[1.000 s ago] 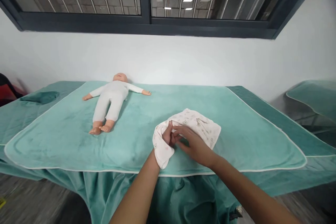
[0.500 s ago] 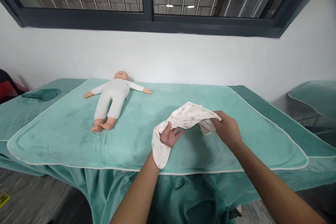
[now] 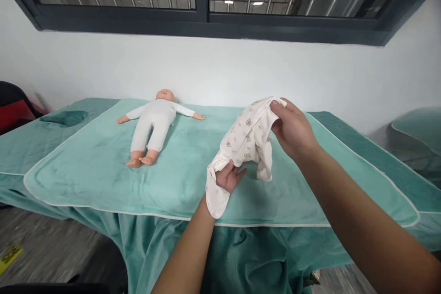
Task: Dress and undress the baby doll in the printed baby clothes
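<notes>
A small white baby garment [image 3: 246, 135] with a fine printed pattern hangs between my hands above the green bedding. My right hand [image 3: 294, 124] is closed on its upper edge, thumb on the near side. One end of the cloth loops round my left wrist, and my left hand [image 3: 229, 177] pokes out of it with its fingers apart. Another part of the garment dangles below my right hand. To the left, a baby doll [image 3: 153, 119] in a white bodysuit lies on its back, arms spread, away from both hands.
A light green pad [image 3: 103, 179] with white piping covers the bed, and darker green fabric drapes down its front. A dark-framed window [image 3: 203, 23] is set in the white wall behind. A red and black object [image 3: 15, 115] stands at the far left.
My right hand has risen with the garment, which now hangs more upright with its print spread out. My left hand stays in the loop of cloth. The view has shifted slightly.
</notes>
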The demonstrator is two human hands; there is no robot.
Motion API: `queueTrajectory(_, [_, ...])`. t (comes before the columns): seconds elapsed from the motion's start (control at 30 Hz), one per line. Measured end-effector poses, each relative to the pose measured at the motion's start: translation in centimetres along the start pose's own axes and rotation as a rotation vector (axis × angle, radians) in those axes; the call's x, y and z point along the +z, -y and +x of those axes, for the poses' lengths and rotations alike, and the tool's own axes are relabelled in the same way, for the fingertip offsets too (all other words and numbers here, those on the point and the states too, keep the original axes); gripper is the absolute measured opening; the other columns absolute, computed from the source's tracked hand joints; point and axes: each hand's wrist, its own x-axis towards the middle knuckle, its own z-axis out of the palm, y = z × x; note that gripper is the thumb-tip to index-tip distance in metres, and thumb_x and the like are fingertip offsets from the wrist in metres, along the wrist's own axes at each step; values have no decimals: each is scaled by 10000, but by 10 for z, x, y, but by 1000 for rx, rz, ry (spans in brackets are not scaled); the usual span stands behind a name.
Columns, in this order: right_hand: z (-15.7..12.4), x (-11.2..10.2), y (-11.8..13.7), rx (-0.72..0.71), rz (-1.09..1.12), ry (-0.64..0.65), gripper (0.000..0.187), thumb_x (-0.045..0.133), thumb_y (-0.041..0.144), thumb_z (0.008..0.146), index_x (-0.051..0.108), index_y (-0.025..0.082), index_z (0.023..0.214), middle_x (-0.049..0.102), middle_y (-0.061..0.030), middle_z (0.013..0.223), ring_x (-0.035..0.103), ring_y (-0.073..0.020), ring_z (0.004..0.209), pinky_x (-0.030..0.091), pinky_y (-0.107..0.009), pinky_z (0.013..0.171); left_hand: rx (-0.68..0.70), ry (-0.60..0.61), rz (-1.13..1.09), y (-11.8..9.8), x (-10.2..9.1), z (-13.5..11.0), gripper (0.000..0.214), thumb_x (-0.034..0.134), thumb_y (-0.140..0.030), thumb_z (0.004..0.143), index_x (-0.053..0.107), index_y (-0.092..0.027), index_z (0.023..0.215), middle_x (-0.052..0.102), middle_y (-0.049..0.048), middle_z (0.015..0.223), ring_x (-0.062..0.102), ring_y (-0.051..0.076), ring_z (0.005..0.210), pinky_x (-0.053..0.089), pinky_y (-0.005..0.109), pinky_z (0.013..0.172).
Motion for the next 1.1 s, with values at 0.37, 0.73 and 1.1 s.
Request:
queueTrajectory(0.37, [2, 41, -1, -107, -49, 248, 274, 585, 496, 895, 599, 271, 1050, 654, -22, 1119, 604, -230, 1112, 499, -427, 981, 34, 146, 36, -10, 14, -14, 479, 651, -389, 891, 548, -285, 1347, 591, 72, 1367, 600, 252, 1181, 474, 395, 994])
queueTrajectory(0.73, [-26, -1, -137, 119, -730, 500, 572, 531, 529, 891, 489, 210, 1363, 523, -129, 1435, 479, -293, 1330, 353, -475, 1131, -46, -66, 41, -10, 10, -20, 409, 759, -477, 767, 705, -188, 1052, 705, 84, 1127, 657, 219, 972, 541, 320, 805])
queueTrajectory(1.1, [-35, -18, -179, -29, -949, 397, 359, 570, 338, 857, 633, 214, 1188, 649, -112, 1228, 542, -294, 1148, 386, -453, 1025, 259, -369, 180, -94, 25, -79, 184, 775, -218, 716, 746, -149, 884, 754, 72, 928, 690, 221, 879, 551, 332, 820])
